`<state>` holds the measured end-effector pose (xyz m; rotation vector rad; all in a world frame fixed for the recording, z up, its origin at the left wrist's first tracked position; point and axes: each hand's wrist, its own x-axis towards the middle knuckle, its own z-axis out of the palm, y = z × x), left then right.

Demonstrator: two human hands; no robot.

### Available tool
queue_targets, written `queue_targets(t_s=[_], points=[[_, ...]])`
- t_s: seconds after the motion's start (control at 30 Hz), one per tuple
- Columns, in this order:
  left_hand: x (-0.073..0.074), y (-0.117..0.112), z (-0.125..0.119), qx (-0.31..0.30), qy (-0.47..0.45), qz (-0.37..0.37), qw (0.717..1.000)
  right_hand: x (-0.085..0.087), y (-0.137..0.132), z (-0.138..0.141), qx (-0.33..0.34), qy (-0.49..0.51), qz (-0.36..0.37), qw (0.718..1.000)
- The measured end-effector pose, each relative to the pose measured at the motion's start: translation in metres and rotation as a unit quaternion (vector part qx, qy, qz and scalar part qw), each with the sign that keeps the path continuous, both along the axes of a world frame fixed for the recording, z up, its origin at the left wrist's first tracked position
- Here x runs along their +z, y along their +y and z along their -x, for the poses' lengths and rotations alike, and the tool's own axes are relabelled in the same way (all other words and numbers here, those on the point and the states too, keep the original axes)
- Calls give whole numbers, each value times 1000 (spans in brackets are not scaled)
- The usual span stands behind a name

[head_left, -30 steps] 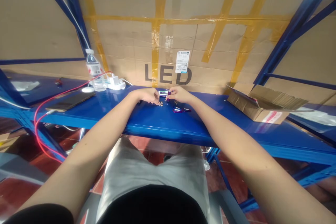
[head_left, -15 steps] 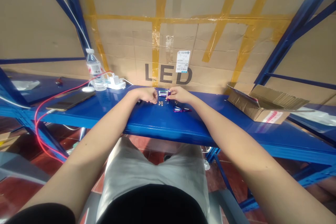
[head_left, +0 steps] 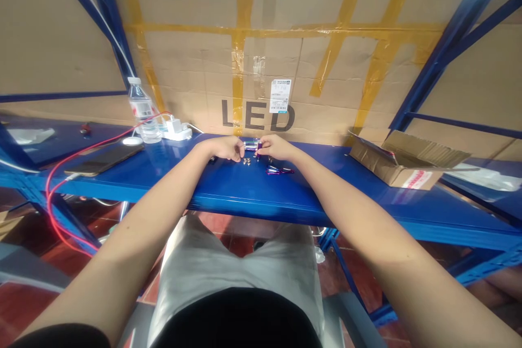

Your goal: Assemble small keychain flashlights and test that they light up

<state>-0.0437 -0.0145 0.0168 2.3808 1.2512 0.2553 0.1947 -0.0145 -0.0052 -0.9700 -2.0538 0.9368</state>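
Note:
My right hand [head_left: 275, 147] pinches a small purple metallic tube [head_left: 259, 148] between thumb and fingers, holding it upright just above the blue table [head_left: 244, 190]. Close by on the left, my left hand [head_left: 229, 148] has its fingers curled together with the tips low near the table. Whatever those fingertips hold, if anything, is hidden. Several tiny brass-coloured pieces [head_left: 247, 161] lie between the two hands. Behind them is a row of shiny silver and purple tubes [head_left: 249, 144]. More slim purple and silver parts [head_left: 279, 171] rest in front of my right hand.
An open cardboard box [head_left: 402, 163] stands on the right. To the left are a water bottle [head_left: 145, 114], a white power adapter [head_left: 176, 128], a phone [head_left: 106, 159] and a red cable [head_left: 49, 196]. A large cardboard sheet [head_left: 183, 70] rises along the back.
The whole view has shifted slightly. Both hands stay close to where they were, and the purple tube is still in my right hand.

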Motion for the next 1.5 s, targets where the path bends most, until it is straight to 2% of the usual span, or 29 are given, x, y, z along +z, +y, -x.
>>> queue_targets(t_s=[0.2, 0.4, 0.57, 0.7, 0.77, 0.9, 1.03, 1.23, 1.5], points=[[0, 4, 4, -3, -10, 14, 1000, 1, -1, 0, 1, -8, -12, 1000], [5, 1, 7, 51, 33, 4, 998, 1, 1, -2, 11, -16, -22, 1000], [4, -2, 7, 52, 40, -9, 998, 1, 0, -2, 28, -21, -15, 999], [3, -7, 4, 44, 31, -48, 997, 1, -2, 0, 25, -24, -22, 999], [3, -10, 0, 35, -9, -89, 995, 1, -2, 1, 19, -27, -30, 999], [1, -13, -12, 15, -126, -212, 969, 1, -2, 1, 12, -40, -28, 999], [-2, -16, -26, -18, -156, -264, 952, 0, 0, 1, 7, -46, -38, 998], [-4, -18, -30, -43, -148, -249, 956, -1, 1, 1, 15, -40, -55, 998], [1, -25, -30, -45, -138, -227, 963, 0, 0, 1, 21, -47, -51, 997]])
